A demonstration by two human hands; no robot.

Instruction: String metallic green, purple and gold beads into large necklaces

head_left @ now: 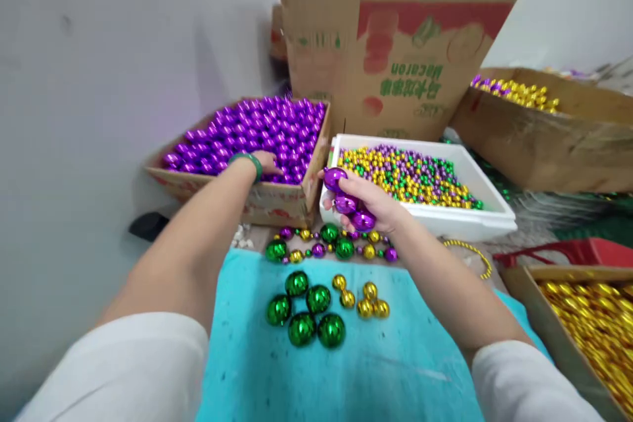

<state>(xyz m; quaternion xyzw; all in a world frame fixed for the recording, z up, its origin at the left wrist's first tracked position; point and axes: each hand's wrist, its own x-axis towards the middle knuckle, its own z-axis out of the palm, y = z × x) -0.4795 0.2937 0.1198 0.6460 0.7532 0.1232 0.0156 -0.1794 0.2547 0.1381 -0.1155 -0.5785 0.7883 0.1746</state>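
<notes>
My left hand [266,163], with a green band [256,167] on its wrist, reaches into a cardboard box of shiny purple balls [267,125]. Its fingertips are down among the balls, blurred, and their grip is hidden. Several larger-looking purple balls [345,203] are held in my right hand [370,196], whose fingers curl round them in front of the white foam box. Below both hands, shiny green balls [302,328] and smaller gold balls [366,308] lie in two groups on a turquoise cloth [395,369]. A strand of mixed beads [319,250] lies along the cloth's far edge.
The white foam box [475,221] holds small gold, purple and green beads [405,175]. Behind it rises a tall carton [321,6]. Boxes of gold pieces [593,316] and mixed beads [531,95] stand at right, near a red object [568,252] and a yellow bead loop [487,264].
</notes>
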